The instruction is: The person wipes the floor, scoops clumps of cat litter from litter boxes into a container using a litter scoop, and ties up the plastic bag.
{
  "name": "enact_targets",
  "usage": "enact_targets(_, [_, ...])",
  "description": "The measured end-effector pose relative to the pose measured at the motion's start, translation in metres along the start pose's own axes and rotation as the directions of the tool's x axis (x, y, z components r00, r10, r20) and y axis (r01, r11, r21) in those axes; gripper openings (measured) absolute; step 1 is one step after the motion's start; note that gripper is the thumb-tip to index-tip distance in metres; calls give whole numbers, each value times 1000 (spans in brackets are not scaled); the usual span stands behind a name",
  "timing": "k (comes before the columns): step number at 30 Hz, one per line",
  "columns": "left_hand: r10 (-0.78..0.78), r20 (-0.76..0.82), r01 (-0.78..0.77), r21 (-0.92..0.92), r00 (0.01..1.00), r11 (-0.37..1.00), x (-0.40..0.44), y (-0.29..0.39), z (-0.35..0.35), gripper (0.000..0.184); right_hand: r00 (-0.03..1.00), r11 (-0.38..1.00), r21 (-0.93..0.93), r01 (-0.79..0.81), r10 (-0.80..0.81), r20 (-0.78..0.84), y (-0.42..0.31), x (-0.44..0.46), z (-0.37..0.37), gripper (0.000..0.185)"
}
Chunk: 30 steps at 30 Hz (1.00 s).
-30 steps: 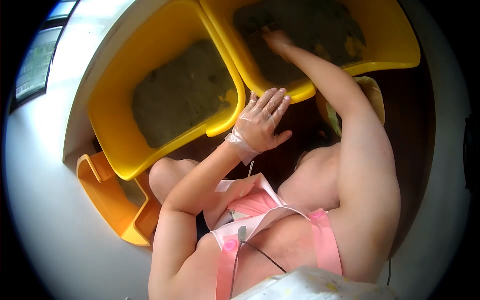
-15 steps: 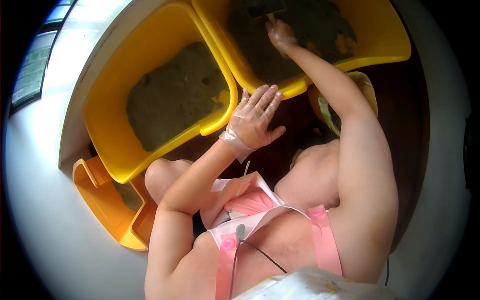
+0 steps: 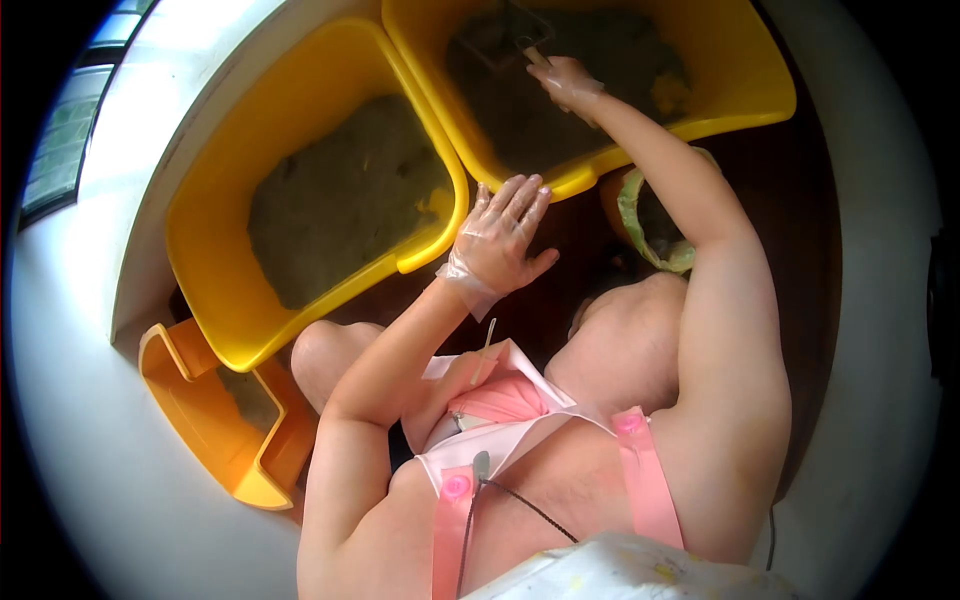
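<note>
My left hand (image 3: 503, 240), in a clear plastic glove, is open with fingers stretched out, palm down, near the meeting corner of two yellow bins. It holds nothing. My right hand (image 3: 568, 84), also in a clear glove, is closed around the handle of a scoop (image 3: 537, 57) over the right yellow bin (image 3: 745, 75). The scoop's wire-like or see-through head is hard to make out against the dark grey contents. The left yellow bin (image 3: 215, 205) holds similar grey material with a yellowish patch at its right.
A lined bin (image 3: 632, 215) with a green-edged bag stands beneath my right forearm. An orange tray-like piece (image 3: 215, 430) lies at the lower left. My bent knees are between the bins and my body. A window is at the upper left.
My right hand has drawn back slightly toward me with the scoop, whose handle now shows more clearly. My left hand stays spread. The bins have shifted slightly left in the view.
</note>
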<state>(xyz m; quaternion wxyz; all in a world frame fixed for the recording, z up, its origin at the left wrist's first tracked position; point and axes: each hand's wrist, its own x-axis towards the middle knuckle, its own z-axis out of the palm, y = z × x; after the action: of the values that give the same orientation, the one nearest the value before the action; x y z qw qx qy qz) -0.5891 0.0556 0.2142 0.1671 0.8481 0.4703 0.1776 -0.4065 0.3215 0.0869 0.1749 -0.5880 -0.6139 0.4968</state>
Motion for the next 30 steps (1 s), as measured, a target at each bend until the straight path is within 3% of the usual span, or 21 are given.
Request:
enact_targets(2, [1, -25, -1, -1, 1000, 1000, -1, 0, 1, 78, 983, 969, 201, -141, 114, 142, -15, -30, -32, 39])
enact_targets(5, [7, -96, -6, 1, 995, 1000, -1, -1, 4, 74, 968, 931, 285, -227, 184, 168, -49, -101, -79, 31])
enact_targets(12, [44, -151, -43, 11, 988, 999, -2, -3, 9, 66, 940, 908, 261, -327, 341, -10, -42, -286, -171, 29])
enact_targets(14, [67, -145, -60, 56, 987, 997, -1, -4, 10, 67, 879, 865, 211, -454, 474, -49, -32, -329, -190, 29])
enact_targets(16, [76, -148, -67, 68, 986, 995, -1, -4, 13, 66, 796, 802, -8, -597, 592, -124, -36, -362, -201, 32])
enact_targets(18, [83, -141, -75, 65, 987, 995, -2, -4, 12, 67, 828, 761, -326, -561, 520, -209, -8, -377, -200, 35])
enact_targets(20, [85, -130, -77, 67, 988, 995, -2, -5, 13, 67, 826, 527, -661, -535, 489, -279, -29, -370, -169, 36])
enact_targets(22, [93, -128, -87, 51, 987, 995, -2, -5, 13, 66, 780, 384, -718, -581, 515, -355, -45, -364, -139, 31])
enact_targets(24, [88, -121, -83, 46, 989, 996, -2, -5, 12, 66, 809, 280, -824, -492, 497, -314, -48, -356, -126, 25])
enact_targets(27, [85, -122, -80, 48, 989, 996, -4, -5, 12, 66, 821, 216, -829, -516, 402, -406, -23, -349, -119, 31])
enact_targets(30, [84, -125, -79, 44, 989, 996, -2, -5, 12, 66, 835, 179, -886, -427, 453, -311, -39, -346, -124, 32])
